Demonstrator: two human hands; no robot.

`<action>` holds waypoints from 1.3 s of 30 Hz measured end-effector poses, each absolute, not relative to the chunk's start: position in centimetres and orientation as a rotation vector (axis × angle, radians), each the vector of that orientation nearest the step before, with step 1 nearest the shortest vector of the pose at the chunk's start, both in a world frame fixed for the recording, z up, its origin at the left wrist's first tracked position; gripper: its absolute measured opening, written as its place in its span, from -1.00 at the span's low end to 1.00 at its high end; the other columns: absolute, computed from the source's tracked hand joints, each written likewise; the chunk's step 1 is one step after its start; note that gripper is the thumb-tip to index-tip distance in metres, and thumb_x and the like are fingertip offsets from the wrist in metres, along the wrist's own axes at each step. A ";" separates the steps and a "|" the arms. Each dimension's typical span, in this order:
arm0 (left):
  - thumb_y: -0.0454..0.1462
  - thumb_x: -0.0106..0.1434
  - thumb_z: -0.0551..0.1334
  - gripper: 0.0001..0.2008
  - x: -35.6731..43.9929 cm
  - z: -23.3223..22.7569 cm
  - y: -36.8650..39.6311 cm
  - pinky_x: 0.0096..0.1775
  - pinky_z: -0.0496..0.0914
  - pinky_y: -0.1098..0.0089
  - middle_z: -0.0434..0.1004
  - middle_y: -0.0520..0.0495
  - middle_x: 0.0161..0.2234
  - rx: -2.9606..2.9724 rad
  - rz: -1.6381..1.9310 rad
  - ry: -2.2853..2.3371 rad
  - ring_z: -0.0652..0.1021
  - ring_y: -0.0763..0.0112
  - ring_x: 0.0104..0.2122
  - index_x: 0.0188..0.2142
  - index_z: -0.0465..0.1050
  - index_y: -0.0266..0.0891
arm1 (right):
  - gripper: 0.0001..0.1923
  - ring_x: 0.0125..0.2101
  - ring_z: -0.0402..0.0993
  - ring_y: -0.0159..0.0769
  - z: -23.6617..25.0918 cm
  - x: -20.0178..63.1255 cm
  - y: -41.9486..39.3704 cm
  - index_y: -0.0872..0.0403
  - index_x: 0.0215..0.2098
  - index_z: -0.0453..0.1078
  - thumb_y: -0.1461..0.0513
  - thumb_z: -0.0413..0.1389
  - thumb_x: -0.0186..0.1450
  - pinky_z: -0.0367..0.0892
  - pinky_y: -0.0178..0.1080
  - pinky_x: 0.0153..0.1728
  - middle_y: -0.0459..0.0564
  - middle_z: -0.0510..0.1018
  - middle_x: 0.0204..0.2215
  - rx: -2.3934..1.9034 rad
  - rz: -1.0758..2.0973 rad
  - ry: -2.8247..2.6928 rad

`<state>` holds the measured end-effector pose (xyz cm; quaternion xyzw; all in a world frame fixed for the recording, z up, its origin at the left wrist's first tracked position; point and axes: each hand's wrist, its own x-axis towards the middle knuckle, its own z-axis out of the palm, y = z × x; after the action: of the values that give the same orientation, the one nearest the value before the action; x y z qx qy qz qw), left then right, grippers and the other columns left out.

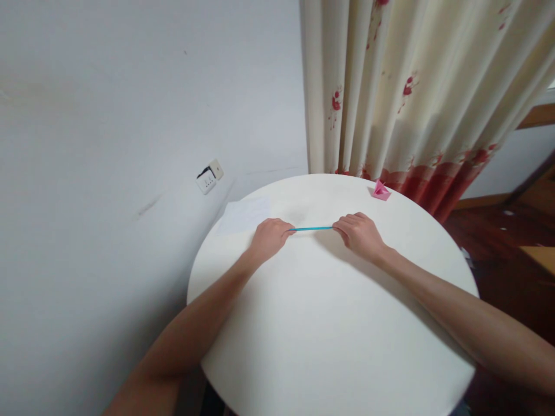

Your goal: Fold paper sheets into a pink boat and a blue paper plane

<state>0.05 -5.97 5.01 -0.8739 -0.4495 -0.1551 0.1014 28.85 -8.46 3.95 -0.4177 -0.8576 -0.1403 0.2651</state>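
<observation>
A thin, straight blue strip (311, 229) is stretched level between my two hands above the white round table (333, 323). My left hand (269, 238) pinches its left end between thumb and fingers. The right end is pinched by my right hand (361, 236), whose fingers are curled. Both ends of the strip are hidden in the fingers; whether it is a flat piece seen edge-on or a narrow stick, I cannot tell. A white sheet of paper (243, 215) lies just beyond my left hand. Behind and right of my right hand stands a folded pink paper piece (381, 192).
A white wall (130, 115) with a socket (207, 181) borders the table on the left. Cream and red curtains (381, 92) hang behind the far edge. Dark reddish floor (489, 242) shows at the right.
</observation>
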 end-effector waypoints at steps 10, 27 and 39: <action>-0.24 0.37 0.16 -0.77 -2.2 5.4 -4.9 -0.22 0.39 0.35 0.67 -0.04 -0.20 -2.499 -0.490 -1.587 0.61 0.21 -0.18 -0.19 0.63 -0.07 | -0.79 -0.36 0.45 -0.25 3.8 29.9 -7.9 0.09 -0.29 0.51 0.34 0.03 0.39 0.07 -0.19 -0.26 -0.01 0.61 -0.40 -1.161 -0.381 -2.284; -0.21 0.44 0.16 -0.74 4.5 5.1 -9.7 0.18 0.26 0.16 0.58 -0.11 0.02 -2.664 -0.730 -1.023 0.49 0.28 0.08 0.07 0.44 -0.18 | -0.82 -0.39 0.39 -0.26 3.6 26.9 -10.1 0.11 -0.32 0.47 0.39 0.05 0.34 0.06 -0.19 -0.27 0.00 0.56 -0.44 -1.026 -0.390 -2.438; -0.26 0.44 0.15 -0.78 4.7 5.2 -9.7 -0.12 0.36 0.24 0.64 -0.05 -0.32 -2.626 -0.568 -1.070 0.58 0.29 -0.24 -0.23 0.58 -0.18 | -0.80 -0.39 0.39 -0.27 3.6 26.3 -10.1 0.11 -0.33 0.48 0.36 0.04 0.38 0.06 -0.19 -0.27 0.00 0.56 -0.45 -0.960 -0.374 -2.414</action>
<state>4.65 -9.75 5.15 -0.9010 -0.3671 -0.1948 0.1245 26.27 -10.11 3.58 -0.3535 -0.8892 -0.1377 0.2557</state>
